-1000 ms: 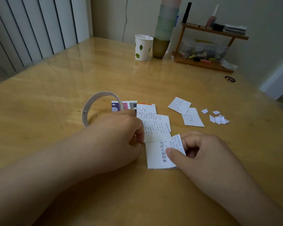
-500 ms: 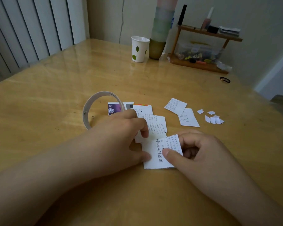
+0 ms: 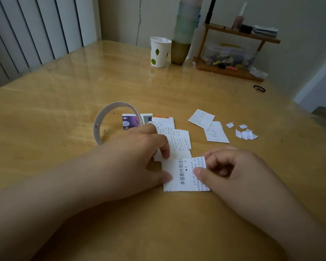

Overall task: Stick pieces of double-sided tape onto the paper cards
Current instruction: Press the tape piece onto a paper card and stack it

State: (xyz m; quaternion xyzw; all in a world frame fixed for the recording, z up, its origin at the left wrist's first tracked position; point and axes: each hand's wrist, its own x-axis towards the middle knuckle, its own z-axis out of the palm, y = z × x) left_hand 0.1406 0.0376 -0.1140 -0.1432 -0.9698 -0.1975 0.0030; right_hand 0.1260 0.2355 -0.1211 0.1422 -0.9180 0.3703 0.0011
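White printed card (image 3: 179, 176) between hands: left hand (image 3: 137, 157) pinching tape scrap (image 3: 158, 157), right hand (image 3: 231, 170) pinching card.

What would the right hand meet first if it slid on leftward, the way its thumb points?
Probably the left hand: its thumb lies just across the card from the right hand, though depth is unclear.

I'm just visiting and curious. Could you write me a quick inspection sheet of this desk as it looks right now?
Surface: glossy wooden table.
Job's things: nearest paper card lies flat under both hands; further cards overlap beyond it; two cards sit apart on the right; tape roll stands on edge.
Clutter: torn white scraps, paper cup, black hair tie.
Hands: left hand pinches a small white piece at the card's corner; right hand presses the card with its thumb.
Cables: nothing seen.
Surroundings: small wooden shelf, vertical blinds.
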